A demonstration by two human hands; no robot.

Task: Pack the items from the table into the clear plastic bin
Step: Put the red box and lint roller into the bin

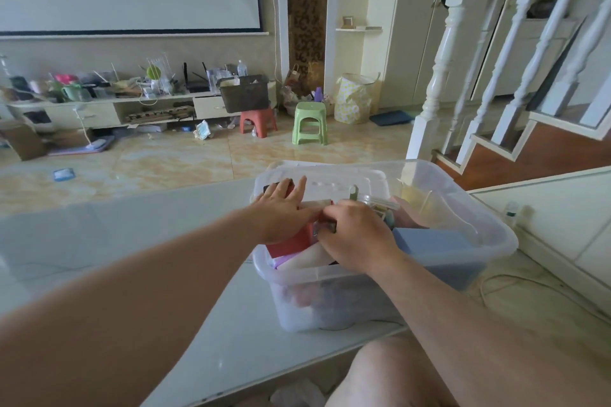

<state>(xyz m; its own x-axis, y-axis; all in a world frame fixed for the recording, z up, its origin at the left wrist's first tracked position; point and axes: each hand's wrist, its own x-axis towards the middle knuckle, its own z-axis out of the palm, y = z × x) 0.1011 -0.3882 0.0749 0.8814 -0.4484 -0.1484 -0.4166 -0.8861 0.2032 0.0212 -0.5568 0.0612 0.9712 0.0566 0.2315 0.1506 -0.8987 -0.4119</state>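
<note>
While both hands work inside the clear plastic bin at the table's near right corner, the left hand lies flat, fingers straight, pressing a red box-like item at the bin's left side. Right hand is curled over packed items just beside it; what it grips is hidden, possibly the cream tube-shaped item beneath. A blue rectangular block lies right of that hand, long axis left-right. Bin looks nearly full; next move is likely pushing contents down.
</note>
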